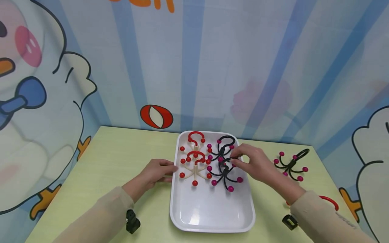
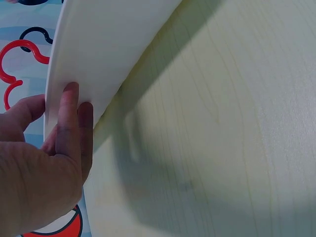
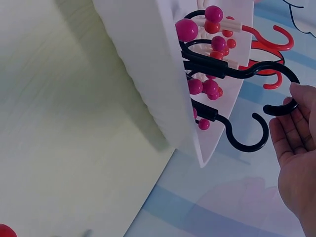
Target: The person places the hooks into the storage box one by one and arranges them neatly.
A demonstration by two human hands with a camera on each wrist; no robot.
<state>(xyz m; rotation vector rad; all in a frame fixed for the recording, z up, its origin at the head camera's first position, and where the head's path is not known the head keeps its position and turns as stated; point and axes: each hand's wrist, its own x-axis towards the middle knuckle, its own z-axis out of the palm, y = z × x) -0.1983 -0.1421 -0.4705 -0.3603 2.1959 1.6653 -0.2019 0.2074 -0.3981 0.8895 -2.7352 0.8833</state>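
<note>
A white tray (image 1: 212, 212) stands on the table with two red-and-cream multi-arm hooks (image 1: 195, 168) in its left column. To their right are two black multi-arm hooks with magenta ball tips, one behind (image 1: 222, 152) and one in front (image 1: 225, 172). My left hand (image 1: 158, 171) holds the tray's left rim; in the left wrist view its thumb meets the rim and its fingers lie along the outer wall (image 2: 79, 49). With thumb and fingers, my right hand (image 1: 255, 162) pinches the curved top of the front black hook (image 3: 256, 70), whose arms are spread over the tray.
Right of the tray lies another black multi-arm hook (image 1: 290, 165). A red hook piece (image 1: 330, 201) shows partly behind the right sleeve. A printed cloth backdrop (image 1: 206, 67) rises at the table's far edge (image 1: 133, 129).
</note>
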